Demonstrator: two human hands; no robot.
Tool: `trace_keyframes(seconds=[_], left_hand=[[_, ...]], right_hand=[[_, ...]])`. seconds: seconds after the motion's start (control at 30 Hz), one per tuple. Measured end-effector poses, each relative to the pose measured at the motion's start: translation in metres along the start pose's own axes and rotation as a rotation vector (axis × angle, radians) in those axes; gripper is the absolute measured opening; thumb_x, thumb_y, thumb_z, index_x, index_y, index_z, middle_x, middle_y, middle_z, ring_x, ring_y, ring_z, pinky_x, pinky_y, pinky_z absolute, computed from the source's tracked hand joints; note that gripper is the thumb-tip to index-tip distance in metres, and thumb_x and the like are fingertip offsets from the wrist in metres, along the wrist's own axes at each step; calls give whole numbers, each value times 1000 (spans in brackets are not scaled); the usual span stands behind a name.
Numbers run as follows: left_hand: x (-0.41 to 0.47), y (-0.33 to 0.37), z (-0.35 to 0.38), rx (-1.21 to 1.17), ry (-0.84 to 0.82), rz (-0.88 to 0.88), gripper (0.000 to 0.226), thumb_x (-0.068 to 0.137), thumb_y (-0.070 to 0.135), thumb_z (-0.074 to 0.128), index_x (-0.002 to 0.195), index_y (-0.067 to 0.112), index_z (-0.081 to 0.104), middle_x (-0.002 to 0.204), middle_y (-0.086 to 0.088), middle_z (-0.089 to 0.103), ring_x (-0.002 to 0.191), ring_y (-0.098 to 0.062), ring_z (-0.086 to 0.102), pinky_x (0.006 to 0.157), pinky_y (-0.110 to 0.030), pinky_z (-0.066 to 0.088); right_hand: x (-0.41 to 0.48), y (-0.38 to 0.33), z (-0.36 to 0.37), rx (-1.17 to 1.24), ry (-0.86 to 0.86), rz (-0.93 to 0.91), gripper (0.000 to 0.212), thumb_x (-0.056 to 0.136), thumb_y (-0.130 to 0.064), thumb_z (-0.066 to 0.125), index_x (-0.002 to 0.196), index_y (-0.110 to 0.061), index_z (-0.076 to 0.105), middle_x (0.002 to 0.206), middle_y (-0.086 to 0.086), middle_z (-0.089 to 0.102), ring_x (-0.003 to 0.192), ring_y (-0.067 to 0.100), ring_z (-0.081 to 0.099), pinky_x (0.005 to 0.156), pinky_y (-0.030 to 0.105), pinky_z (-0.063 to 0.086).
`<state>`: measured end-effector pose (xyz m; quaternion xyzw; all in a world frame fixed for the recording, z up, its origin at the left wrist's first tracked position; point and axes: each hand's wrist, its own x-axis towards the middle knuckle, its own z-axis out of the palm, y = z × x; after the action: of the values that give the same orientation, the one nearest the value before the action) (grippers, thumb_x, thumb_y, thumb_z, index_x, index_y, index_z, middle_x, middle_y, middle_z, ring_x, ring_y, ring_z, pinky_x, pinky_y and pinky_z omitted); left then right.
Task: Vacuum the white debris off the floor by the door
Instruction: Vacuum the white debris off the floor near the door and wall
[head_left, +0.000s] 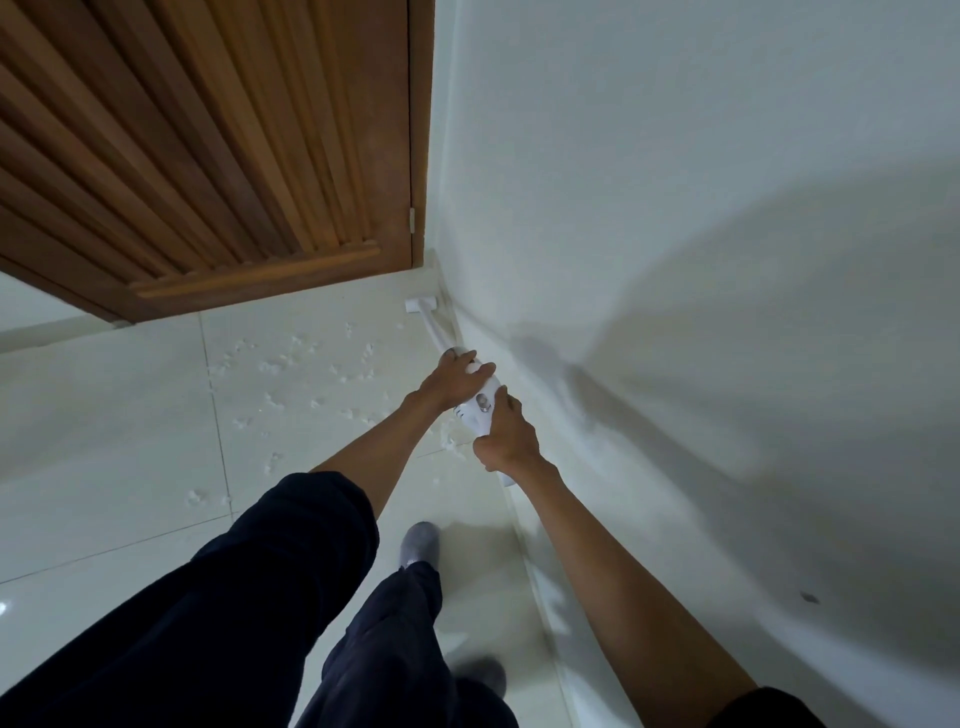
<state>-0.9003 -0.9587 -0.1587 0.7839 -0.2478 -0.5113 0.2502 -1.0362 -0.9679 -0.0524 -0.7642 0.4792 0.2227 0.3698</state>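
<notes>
White debris (291, 364) scattered at 10 o'clock of vacuum (480, 402); left hand (457, 376) wrapped on body, right hand (506, 434) clenching handle (steadier steering), nozzle (420, 304) parked in corner near door (208, 156).

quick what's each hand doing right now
Left hand: closed on the vacuum body.
Right hand: closed on the vacuum handle.

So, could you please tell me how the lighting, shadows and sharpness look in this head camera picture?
Head view: dim, flat light; a broad soft shadow falls across the wall; wide-angle distortion bends the door edges and the baseboard; the nearer foot is motion-blurred, while both hands, left hand and right hand, on the vacuum are fairly sharp; a small glare spot sits on the floor at far left.
</notes>
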Motion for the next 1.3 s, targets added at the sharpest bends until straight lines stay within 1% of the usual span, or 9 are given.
trace_keyframes(seconds=[0.23,0.43,0.5,0.6,0.77,0.9,1.03,1.17,1.3], left_hand=[[-16,-12,21,31,-43,-27,73,94,56,49,155,19,32,165,-8,19,151,-32,22,122,-50,23],[-40,-18,50,21,-50,-44,73,95,55,47,156,19,29,167,-6,15,153,-30,18,123,-49,20],[-50,-20,60,27,-52,-46,72,96,55,46,156,19,30,167,-5,15,153,-29,17,124,-49,19],[-60,-22,78,34,-42,-46,69,97,54,45,156,20,31,167,-5,14,153,-30,17,123,-50,19],[-100,-9,110,83,-83,10,51,105,43,40,148,17,41,165,-4,18,151,-30,19,121,-50,24],[-121,-13,141,149,-91,30,45,107,39,35,146,16,44,166,-5,16,152,-28,16,119,-51,24],[-138,-24,171,106,-55,-6,77,89,65,41,149,17,39,166,0,15,150,-23,24,116,-47,30],[-153,-34,199,109,-75,25,42,103,43,40,137,20,49,163,0,23,152,-23,15,118,-52,26],[-156,-57,227,63,-15,-23,85,74,73,39,134,13,49,156,-1,32,143,-23,33,113,-53,34]], right_hand=[[-16,18,19,67,30,21,82,78,-21,63,147,-19,19,129,7,53,87,33,68,70,39,59],[-37,50,28,-46,-10,13,98,79,-5,57,156,-23,-2,161,-3,18,109,34,60,76,33,49],[-45,61,32,-61,-8,2,97,80,-5,57,156,-23,-3,160,-2,21,110,34,60,77,33,49],[-56,80,38,-10,18,-8,90,84,-13,59,155,-22,4,153,3,35,109,32,61,78,34,50],[-81,113,50,130,77,-37,72,90,-52,55,147,-25,20,121,2,59,92,28,68,76,44,59],[-102,145,60,128,67,-43,73,92,-57,49,150,-24,18,125,1,57,95,28,67,80,43,59],[-122,174,70,229,54,-35,53,94,-57,39,138,-29,31,110,2,63,76,23,60,80,47,58],[-142,197,77,239,50,-54,45,97,-54,35,133,-28,32,106,2,61,73,22,57,79,46,57],[-162,219,85,226,20,-46,52,96,-57,33,140,-29,28,108,4,63,73,23,59,71,41,58]])
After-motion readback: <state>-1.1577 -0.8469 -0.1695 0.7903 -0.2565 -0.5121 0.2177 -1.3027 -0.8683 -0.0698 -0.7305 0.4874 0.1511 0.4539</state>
